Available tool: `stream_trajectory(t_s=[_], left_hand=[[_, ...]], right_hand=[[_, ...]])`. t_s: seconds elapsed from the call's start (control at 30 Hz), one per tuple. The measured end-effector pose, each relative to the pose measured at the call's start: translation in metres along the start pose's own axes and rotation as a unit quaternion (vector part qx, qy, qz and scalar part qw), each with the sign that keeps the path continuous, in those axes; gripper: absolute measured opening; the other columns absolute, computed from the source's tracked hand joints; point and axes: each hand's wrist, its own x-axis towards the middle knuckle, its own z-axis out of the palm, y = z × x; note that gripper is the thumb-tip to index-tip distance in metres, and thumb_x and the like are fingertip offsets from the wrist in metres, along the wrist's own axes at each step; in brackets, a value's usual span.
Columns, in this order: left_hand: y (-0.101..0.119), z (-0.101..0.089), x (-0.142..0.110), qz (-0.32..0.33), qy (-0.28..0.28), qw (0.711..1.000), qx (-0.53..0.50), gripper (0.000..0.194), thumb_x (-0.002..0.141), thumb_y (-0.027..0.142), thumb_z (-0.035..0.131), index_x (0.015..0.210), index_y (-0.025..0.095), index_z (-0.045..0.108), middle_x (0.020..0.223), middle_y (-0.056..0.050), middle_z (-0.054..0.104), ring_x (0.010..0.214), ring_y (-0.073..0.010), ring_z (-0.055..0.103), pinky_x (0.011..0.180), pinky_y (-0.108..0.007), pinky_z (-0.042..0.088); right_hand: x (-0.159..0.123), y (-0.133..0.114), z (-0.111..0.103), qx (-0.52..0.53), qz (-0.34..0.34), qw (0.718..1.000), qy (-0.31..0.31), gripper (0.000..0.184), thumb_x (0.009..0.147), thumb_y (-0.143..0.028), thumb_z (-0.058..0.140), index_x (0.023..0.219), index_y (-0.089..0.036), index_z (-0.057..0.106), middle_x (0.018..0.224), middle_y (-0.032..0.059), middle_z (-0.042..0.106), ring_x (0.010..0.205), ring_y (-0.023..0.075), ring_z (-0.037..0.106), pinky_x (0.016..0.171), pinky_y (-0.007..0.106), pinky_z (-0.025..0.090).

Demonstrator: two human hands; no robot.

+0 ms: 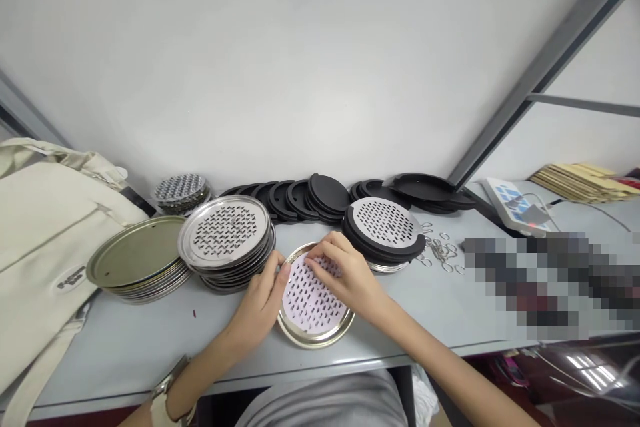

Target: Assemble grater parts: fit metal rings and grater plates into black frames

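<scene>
Lower centre, the left hand holds the tin; the right hand bunches over the grater, grip hard to tell; a slip could mean a nick.

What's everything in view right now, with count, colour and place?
round tray: one, pale gold, front centre
holed disc: one, pale lilac, in that tray
grater stack: one, silver on top, left of the tray
olive tray stack: one, olive on top, farther left
small disc stack: one, silver, back left
black discs: several, black, back centre
black-rimmed stack: one, silver holed top, right of the tray
black trays: several, black, back right
metal rings: several, silver, right
bag: one, cream, far left
power strip: one, white and blue, right
flat sheets: one stack, yellowish, far right
table: one, pale grey, beneath
wall: one, white, behind
pixelated patches: right, contents unclear
left hand: one, at the tray's left rim
right hand: one, over the disc
</scene>
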Motion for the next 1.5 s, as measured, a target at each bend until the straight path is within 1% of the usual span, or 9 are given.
stream_trajectory(t_s=[0.13, 0.3, 0.5, 0.63, 0.77, 0.9, 1.2, 1.33, 1.5], left_hand=[[0.004, 0.000, 0.000, 0.015, 0.012, 1.000, 0.001, 0.026, 0.099, 0.043, 0.028, 0.086, 0.022, 0.038, 0.061, 0.007, 0.031, 0.055, -0.0122, 0.036, 0.056, -0.025, 0.027], [0.007, 0.002, 0.001, 0.009, 0.018, 1.000, 0.005, 0.026, 0.098, 0.042, 0.028, 0.086, 0.022, 0.040, 0.063, 0.006, 0.035, 0.057, -0.0126, 0.037, 0.057, -0.025, 0.028], [0.006, 0.003, 0.001, 0.009, 0.017, 0.999, -0.026, 0.030, 0.099, 0.043, 0.027, 0.081, 0.022, 0.037, 0.063, 0.006, 0.031, 0.057, -0.0118, 0.033, 0.057, -0.025, 0.027], [0.004, 0.004, 0.001, 0.009, 0.022, 0.999, -0.032, 0.031, 0.099, 0.043, 0.026, 0.079, 0.022, 0.036, 0.064, 0.006, 0.031, 0.058, -0.0119, 0.033, 0.057, -0.025, 0.027], [0.004, 0.006, 0.001, 0.019, 0.036, 0.999, -0.018, 0.030, 0.099, 0.042, 0.026, 0.079, 0.022, 0.035, 0.064, 0.006, 0.032, 0.058, -0.0119, 0.033, 0.058, -0.026, 0.028], [0.005, 0.009, 0.002, 0.029, 0.040, 0.999, -0.008, 0.029, 0.100, 0.041, 0.026, 0.080, 0.022, 0.035, 0.064, 0.006, 0.034, 0.057, -0.0119, 0.035, 0.058, -0.026, 0.028], [0.002, 0.011, 0.001, 0.035, 0.054, 0.998, 0.013, 0.025, 0.100, 0.036, 0.026, 0.081, 0.022, 0.036, 0.063, 0.006, 0.036, 0.056, -0.0123, 0.037, 0.057, -0.026, 0.027], [0.003, 0.010, 0.000, 0.037, 0.052, 0.998, 0.013, 0.024, 0.100, 0.036, 0.026, 0.082, 0.023, 0.036, 0.062, 0.006, 0.036, 0.055, -0.0119, 0.037, 0.056, -0.025, 0.027], [0.004, 0.010, 0.002, 0.040, 0.045, 0.998, 0.009, 0.025, 0.100, 0.035, 0.027, 0.080, 0.022, 0.035, 0.063, 0.006, 0.034, 0.056, -0.0116, 0.036, 0.056, -0.025, 0.026]], right_hand=[[0.003, -0.003, -0.003, 0.000, -0.013, 1.000, -0.012, 0.006, 0.090, -0.014, 0.056, 0.089, -0.020, 0.056, 0.092, 0.0042, 0.051, 0.088, 0.0173, 0.052, 0.079, 0.031, 0.046], [0.002, -0.001, -0.003, -0.006, -0.031, 0.999, -0.016, 0.010, 0.090, -0.011, 0.052, 0.091, -0.021, 0.052, 0.097, 0.0056, 0.056, 0.093, 0.0199, 0.053, 0.084, 0.036, 0.043], [0.001, 0.000, -0.004, -0.054, -0.040, 0.997, -0.042, 0.009, 0.093, -0.014, 0.049, 0.094, -0.021, 0.054, 0.087, 0.0041, 0.059, 0.082, 0.0194, 0.051, 0.077, 0.034, 0.042], [0.001, -0.001, -0.003, -0.063, -0.056, 0.995, -0.046, 0.014, 0.094, -0.016, 0.047, 0.101, -0.022, 0.059, 0.090, 0.0058, 0.059, 0.083, 0.0205, 0.050, 0.077, 0.035, 0.041], [-0.002, 0.000, 0.001, -0.060, -0.062, 0.996, -0.038, 0.017, 0.095, -0.015, 0.043, 0.099, -0.020, 0.059, 0.089, 0.0069, 0.058, 0.084, 0.0210, 0.049, 0.077, 0.036, 0.041], [-0.006, 0.003, 0.007, -0.067, -0.069, 0.995, -0.007, 0.017, 0.094, -0.014, 0.042, 0.098, -0.018, 0.058, 0.088, 0.0080, 0.058, 0.082, 0.0216, 0.049, 0.075, 0.038, 0.040], [-0.010, 0.005, 0.012, -0.115, -0.124, 0.985, 0.017, 0.021, 0.090, -0.012, 0.042, 0.101, -0.018, 0.059, 0.083, 0.0086, 0.059, 0.075, 0.0220, 0.050, 0.067, 0.037, 0.041], [-0.011, 0.005, 0.012, -0.112, -0.122, 0.986, 0.019, 0.023, 0.089, -0.010, 0.043, 0.106, -0.018, 0.056, 0.090, 0.0098, 0.061, 0.079, 0.0231, 0.051, 0.070, 0.038, 0.043], [-0.010, 0.006, 0.012, -0.096, -0.099, 0.990, 0.010, 0.017, 0.088, -0.010, 0.043, 0.099, -0.019, 0.052, 0.089, 0.0094, 0.057, 0.082, 0.0238, 0.050, 0.073, 0.039, 0.043]])
